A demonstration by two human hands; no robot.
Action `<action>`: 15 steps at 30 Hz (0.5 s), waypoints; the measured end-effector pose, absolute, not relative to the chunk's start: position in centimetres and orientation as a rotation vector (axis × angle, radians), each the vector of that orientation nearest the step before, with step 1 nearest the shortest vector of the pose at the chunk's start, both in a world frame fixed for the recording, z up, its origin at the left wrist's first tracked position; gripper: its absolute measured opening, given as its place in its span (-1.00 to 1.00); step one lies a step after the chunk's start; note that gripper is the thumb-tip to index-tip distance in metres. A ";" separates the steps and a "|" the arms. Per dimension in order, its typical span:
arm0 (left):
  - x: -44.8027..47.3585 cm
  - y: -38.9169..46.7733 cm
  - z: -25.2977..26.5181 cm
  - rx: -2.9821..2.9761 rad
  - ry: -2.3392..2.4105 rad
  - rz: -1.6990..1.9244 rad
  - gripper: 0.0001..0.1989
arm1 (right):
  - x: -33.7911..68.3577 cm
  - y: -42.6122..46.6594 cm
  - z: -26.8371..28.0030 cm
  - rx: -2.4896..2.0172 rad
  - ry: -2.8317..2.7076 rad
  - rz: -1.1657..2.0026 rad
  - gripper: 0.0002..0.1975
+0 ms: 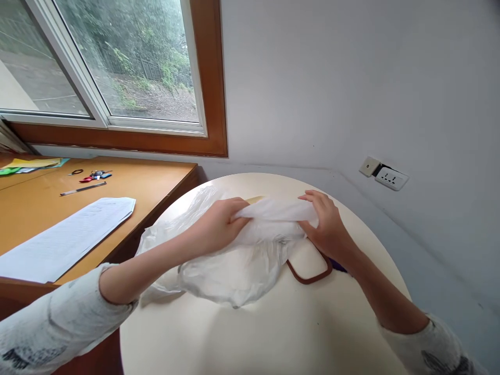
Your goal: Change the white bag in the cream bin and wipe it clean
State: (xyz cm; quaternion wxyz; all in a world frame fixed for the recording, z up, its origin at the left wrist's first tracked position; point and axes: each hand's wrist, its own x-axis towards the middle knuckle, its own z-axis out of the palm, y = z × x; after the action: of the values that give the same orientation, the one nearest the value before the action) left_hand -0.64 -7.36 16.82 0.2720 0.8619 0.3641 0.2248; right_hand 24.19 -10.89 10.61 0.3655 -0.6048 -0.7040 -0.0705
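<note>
Partly, the right hand (326, 224) and its wrist hide a brown rounded-corner frame (308, 281) and a dark purple item (338, 266), too covered to identify. A pale yellow piece (255, 199) peeks out just beyond the white plastic bag (234, 271), its lower part concealed. Printed sheets (78, 234) run off the left side, their lines too small to read. The round table (273, 333) curves close to the wall (292, 78) at far right, while a wooden desk (156, 174) adjoins it on the left; cream tabletop stretches openly from the bag to the near side. Between the two hands, above the table's middle, the bag's upper part is gathered into a milky, softly creased band; the remainder is thin, crinkled and translucent, spreading left and near. The left hand (221, 226) pinches the band's left end between thumb and fingers; the right curves around the other end, fingers somewhat spread, how firmly I cannot tell.
</note>
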 end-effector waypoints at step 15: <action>-0.6 -1.8 17.1 1.142 0.922 0.860 -0.77 | 19.5 -12.3 11.3 -0.947 -2.078 -0.483 -0.55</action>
State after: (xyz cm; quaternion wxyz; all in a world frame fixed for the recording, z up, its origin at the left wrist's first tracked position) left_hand -0.61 -1.77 17.10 0.6597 0.5046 0.4073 0.3798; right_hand 19.50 -12.33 11.33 0.3929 -0.3731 -0.8186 -0.1904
